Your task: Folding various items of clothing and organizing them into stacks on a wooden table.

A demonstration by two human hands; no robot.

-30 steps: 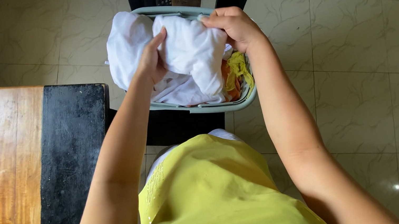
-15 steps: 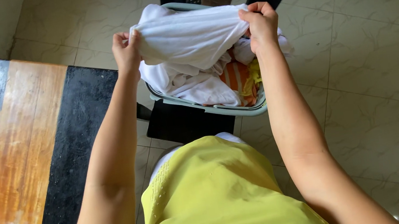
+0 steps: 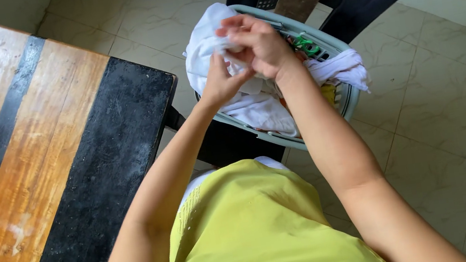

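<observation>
Tiled floor (image 3: 455, 114) carrying laundry basket (image 3: 349, 107), mostly full; left hand (image 3: 219, 83) and right hand (image 3: 257, 46) both gripping white cloth (image 3: 202, 55), lifting it above remaining clothes.

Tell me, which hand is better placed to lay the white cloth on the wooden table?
Probably the left hand. It grips the white cloth on the side nearer the wooden table. The right hand also grips it, but over the laundry basket, farther from the table.

Left hand (image 3: 218, 83) and right hand (image 3: 257, 46) gripping white cloth (image 3: 202, 55), over pale laundry basket (image 3: 348, 100), beside striped wooden table (image 3: 30, 150)
</observation>
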